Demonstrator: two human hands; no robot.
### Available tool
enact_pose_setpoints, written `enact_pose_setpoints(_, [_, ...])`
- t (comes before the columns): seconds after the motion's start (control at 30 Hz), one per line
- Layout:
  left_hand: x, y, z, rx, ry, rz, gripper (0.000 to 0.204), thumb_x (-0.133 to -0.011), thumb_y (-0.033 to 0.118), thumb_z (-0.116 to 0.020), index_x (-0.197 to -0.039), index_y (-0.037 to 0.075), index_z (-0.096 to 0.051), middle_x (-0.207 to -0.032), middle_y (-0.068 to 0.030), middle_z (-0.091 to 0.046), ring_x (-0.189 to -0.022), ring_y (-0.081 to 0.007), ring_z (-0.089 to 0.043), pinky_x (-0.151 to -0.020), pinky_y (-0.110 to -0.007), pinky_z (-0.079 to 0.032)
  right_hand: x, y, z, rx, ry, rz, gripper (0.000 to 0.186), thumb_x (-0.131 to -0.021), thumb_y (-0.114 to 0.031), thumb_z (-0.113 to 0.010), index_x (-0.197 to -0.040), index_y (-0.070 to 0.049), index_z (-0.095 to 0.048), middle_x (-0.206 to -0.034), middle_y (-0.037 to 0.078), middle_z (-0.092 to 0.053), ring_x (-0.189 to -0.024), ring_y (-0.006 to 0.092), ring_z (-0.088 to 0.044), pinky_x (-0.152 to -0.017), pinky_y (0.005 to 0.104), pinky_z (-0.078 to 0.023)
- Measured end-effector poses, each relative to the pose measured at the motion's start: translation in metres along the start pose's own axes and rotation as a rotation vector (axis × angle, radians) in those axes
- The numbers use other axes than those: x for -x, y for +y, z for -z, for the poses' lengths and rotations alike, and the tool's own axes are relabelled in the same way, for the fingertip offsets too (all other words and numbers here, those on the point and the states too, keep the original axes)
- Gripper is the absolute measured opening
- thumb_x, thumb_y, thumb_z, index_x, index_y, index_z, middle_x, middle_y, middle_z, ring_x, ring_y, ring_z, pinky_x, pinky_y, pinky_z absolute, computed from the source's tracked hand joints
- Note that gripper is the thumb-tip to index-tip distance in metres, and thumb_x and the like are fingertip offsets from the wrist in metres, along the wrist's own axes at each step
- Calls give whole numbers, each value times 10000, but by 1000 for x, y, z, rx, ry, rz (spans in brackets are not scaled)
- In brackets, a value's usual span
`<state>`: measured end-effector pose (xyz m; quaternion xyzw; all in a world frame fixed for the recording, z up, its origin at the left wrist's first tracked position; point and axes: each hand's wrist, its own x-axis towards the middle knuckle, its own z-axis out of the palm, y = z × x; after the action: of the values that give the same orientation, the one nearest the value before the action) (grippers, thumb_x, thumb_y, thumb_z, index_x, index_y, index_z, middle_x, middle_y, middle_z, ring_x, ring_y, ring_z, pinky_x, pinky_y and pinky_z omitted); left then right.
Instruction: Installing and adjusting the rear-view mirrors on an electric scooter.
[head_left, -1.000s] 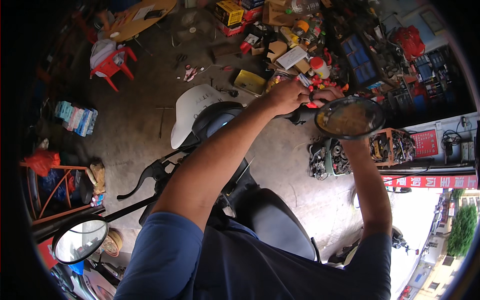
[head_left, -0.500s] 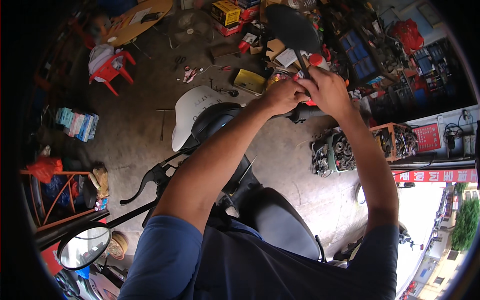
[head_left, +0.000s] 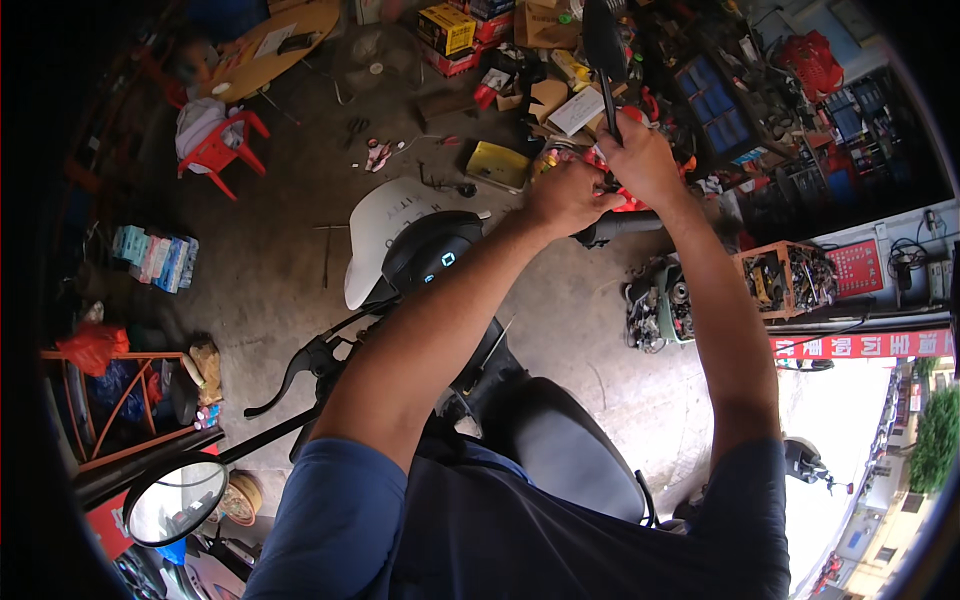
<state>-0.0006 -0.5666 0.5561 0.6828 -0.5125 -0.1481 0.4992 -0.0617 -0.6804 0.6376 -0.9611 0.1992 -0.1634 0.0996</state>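
At the scooter's right-hand side, my right hand (head_left: 645,160) is closed round the thin black stem of a rear-view mirror (head_left: 605,45), whose dark head stands above it, seen nearly edge-on. My left hand (head_left: 572,198) is just to the left and lower, by the handlebar, with its fingers curled and its thumb stretched to the right. What those fingers hold is hidden. Beside the hands, the black handlebar grip (head_left: 620,228) sticks out. The scooter's dash (head_left: 432,250) has a lit display, and its white front panel (head_left: 375,235) lies beyond.
The other mirror (head_left: 178,500) and a brake lever (head_left: 280,385) are at the left. The black seat (head_left: 565,440) is below my arms. A yellow tray (head_left: 498,165), boxes (head_left: 447,30) and loose tools (head_left: 380,155) lie on the floor ahead. A parts crate (head_left: 785,280) stands at the right.
The mirror head has turned from broadside to nearly edge-on and shifted up. My right hand has moved up along with its stem. My left hand has dropped slightly, its thumb now stretched out.
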Motion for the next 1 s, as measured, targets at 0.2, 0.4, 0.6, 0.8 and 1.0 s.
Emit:
enact_pose_setpoints(0.2, [-5,-7,-1,-143,69,-126,256,-827,309,-706,-888,62,-684,-786,-151,-662,-755,-351,-640,-651,-418,-482,-13,0,12,-806,-317,-146,233,-945,-242,-570,-1014,-34,-650,-757,44,-622,-706,136,-585,-648,287,-464])
enact_pose_setpoints(0.4, [-4,3,-1,-162,20,-19,215,-829,271,-698,-924,79,-681,-804,-149,-665,-767,-350,-643,-652,-427,-484,-8,12,-1,-1330,-209,-326,197,-965,-202,-575,-913,-20,-630,-702,7,-560,-639,77,-513,-576,231,-410])
enact_pose_setpoints(0.6, [-4,12,2,-154,60,-99,208,-820,241,-712,-907,61,-654,-801,-147,-661,-757,-330,-650,-637,-415,-483,-1,7,-8,-1264,-36,-343,196,-946,-158,-590,-887,16,-659,-733,26,-579,-660,110,-517,-622,262,-428])
enact_pose_setpoints(0.8, [-4,13,6,-128,71,-85,204,-822,192,-720,-930,36,-645,-811,-141,-685,-755,-322,-664,-651,-397,-489,-7,-1,-2,-1091,-39,-286,221,-964,-186,-570,-1029,6,-657,-800,18,-602,-700,109,-559,-660,261,-466])
enact_pose_setpoints(1.0, [-6,22,8,-125,-7,-62,191,-825,157,-723,-931,15,-652,-818,-148,-703,-728,-277,-681,-660,-370,-499,-12,8,-10,-1127,18,-142,205,-974,-135,-532,-1111,-33,-645,-755,-8,-553,-670,76,-510,-619,233,-436])
